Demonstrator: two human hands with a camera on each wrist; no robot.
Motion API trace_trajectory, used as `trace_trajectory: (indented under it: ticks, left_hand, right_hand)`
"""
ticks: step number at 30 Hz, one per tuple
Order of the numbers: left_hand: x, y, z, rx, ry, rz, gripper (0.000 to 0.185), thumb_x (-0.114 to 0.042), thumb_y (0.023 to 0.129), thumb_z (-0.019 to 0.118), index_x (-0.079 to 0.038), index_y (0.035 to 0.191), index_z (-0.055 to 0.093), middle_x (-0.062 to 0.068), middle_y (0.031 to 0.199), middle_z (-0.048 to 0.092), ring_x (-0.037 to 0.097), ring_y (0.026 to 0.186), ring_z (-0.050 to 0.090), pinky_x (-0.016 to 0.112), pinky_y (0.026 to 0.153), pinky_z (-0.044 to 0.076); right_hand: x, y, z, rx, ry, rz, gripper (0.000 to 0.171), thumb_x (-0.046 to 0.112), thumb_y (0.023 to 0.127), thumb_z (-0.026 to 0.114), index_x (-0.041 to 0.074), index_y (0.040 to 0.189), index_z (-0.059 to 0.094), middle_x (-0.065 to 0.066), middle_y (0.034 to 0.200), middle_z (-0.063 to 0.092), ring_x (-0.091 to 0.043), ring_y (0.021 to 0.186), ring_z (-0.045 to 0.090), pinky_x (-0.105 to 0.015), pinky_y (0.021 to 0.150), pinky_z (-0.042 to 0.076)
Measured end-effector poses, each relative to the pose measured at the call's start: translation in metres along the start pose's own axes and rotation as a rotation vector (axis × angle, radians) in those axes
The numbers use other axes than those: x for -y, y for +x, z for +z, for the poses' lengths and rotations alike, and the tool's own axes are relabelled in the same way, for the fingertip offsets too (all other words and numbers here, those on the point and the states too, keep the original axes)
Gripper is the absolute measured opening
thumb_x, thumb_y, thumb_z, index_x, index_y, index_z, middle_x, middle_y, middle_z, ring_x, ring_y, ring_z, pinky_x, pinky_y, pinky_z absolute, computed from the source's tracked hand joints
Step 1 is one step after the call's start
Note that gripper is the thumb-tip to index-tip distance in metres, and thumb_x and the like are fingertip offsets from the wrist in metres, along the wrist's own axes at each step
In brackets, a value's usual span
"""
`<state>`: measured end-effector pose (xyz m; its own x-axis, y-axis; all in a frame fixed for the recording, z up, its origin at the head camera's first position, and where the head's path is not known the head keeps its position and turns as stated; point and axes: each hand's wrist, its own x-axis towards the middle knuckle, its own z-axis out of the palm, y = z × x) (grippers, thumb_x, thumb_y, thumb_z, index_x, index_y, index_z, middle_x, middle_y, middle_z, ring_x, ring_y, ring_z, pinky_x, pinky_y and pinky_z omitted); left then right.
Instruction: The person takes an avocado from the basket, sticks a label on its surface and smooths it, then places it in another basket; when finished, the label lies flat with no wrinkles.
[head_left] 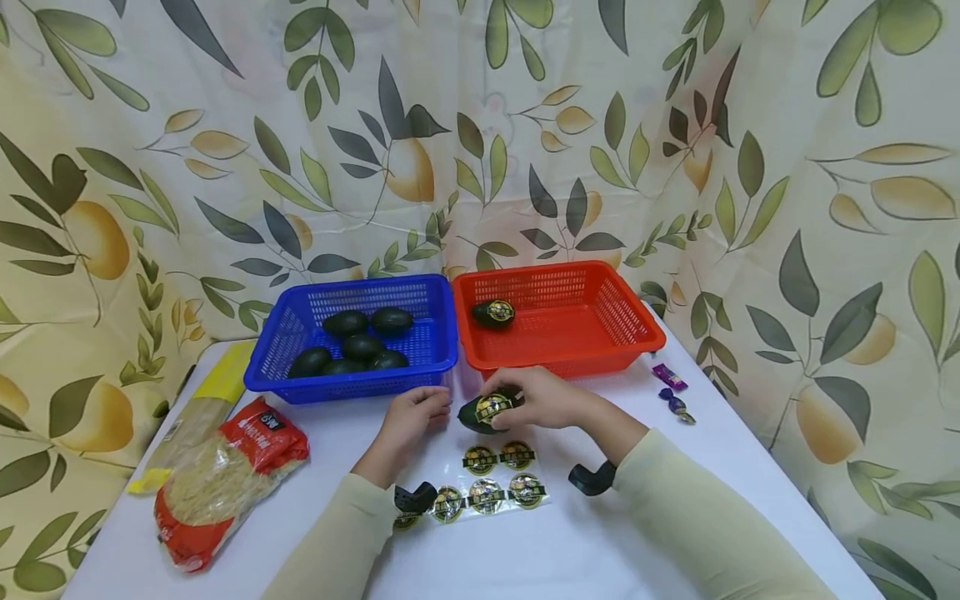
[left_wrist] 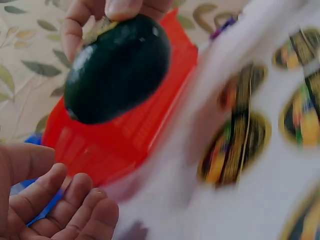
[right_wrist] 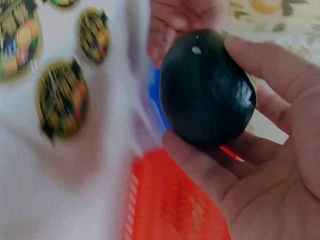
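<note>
My right hand [head_left: 547,398] grips a dark green avocado [head_left: 472,416] above the white table, thumb and fingers around its sides. A round gold-and-black sticker [head_left: 492,407] is on the avocado in the head view. My left hand [head_left: 409,423] is just left of the avocado and apart from it, fingers loosely bent with nothing between them; the left wrist view also shows its fingers [left_wrist: 75,197] bare. Below the hands lies a clear sheet of round gold-and-black stickers [head_left: 486,495]. The right wrist view shows the plain side of the held avocado [right_wrist: 205,90].
Behind the left hand stands a blue basket [head_left: 352,388] with several avocados. Beside it, a red basket [head_left: 570,333] contains one stickered avocado [head_left: 492,313]. Food packages, one red-and-clear bag [head_left: 232,479] and one yellow [head_left: 198,408], lie left; two wrapped candies [head_left: 670,377] lie right.
</note>
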<state>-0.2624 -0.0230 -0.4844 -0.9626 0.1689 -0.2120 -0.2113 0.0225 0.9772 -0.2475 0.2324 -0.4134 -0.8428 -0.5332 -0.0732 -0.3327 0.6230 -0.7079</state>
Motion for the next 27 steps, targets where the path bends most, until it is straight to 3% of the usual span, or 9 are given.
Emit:
trace_trajectory:
  ticks: [5,8,14,19,27]
  left_hand:
    - [-0.007,0.003,0.022,0.052,-0.108,-0.028,0.035,-0.013,0.103,0.062,0.008,0.131,0.063,0.029,0.127,0.067,0.031,0.108,0.071,0.043,0.099,0.059]
    - [-0.009,0.005,0.034,0.079,-0.222,-0.052,0.038,-0.012,0.105,0.06,0.008,0.137,0.058,0.029,0.132,0.065,0.031,0.114,0.069,0.042,0.102,0.058]
    - [-0.019,0.012,0.06,0.107,-0.47,-0.104,0.044,-0.019,0.107,0.059,0.006,0.141,0.05,0.023,0.133,0.064,0.024,0.109,0.069,0.035,0.1,0.058]
    - [-0.025,0.018,0.071,0.057,-0.509,-0.112,0.039,-0.021,0.108,0.057,0.007,0.136,0.053,0.018,0.118,0.071,0.024,0.104,0.072,0.033,0.096,0.06]
    - [-0.026,0.018,0.071,0.031,-0.474,-0.122,0.04,-0.021,0.109,0.056,0.009,0.135,0.056,0.026,0.132,0.067,0.025,0.108,0.072,0.038,0.103,0.057]
  right_hand:
    - [0.001,-0.01,-0.041,-0.018,0.052,0.023,0.039,0.03,0.088,0.083,0.031,0.123,0.067,0.005,0.123,0.068,-0.025,0.118,0.058,-0.042,0.096,0.055]
    - [-0.004,-0.01,-0.068,-0.054,0.073,0.047,0.039,0.029,0.088,0.083,0.028,0.123,0.067,0.001,0.124,0.068,-0.027,0.118,0.059,-0.043,0.098,0.054]
    - [-0.025,0.01,-0.11,-0.135,0.113,0.15,0.045,0.028,0.089,0.083,0.018,0.129,0.064,-0.01,0.13,0.065,-0.032,0.12,0.059,-0.043,0.098,0.057]
    - [-0.046,0.044,-0.131,-0.136,0.088,0.23,0.051,0.028,0.093,0.079,0.011,0.136,0.059,-0.017,0.135,0.061,-0.035,0.121,0.059,-0.044,0.095,0.061]
    - [-0.079,0.09,-0.143,-0.147,-0.024,0.342,0.053,0.027,0.098,0.071,0.003,0.142,0.052,-0.021,0.141,0.054,-0.037,0.122,0.056,-0.044,0.096,0.06]
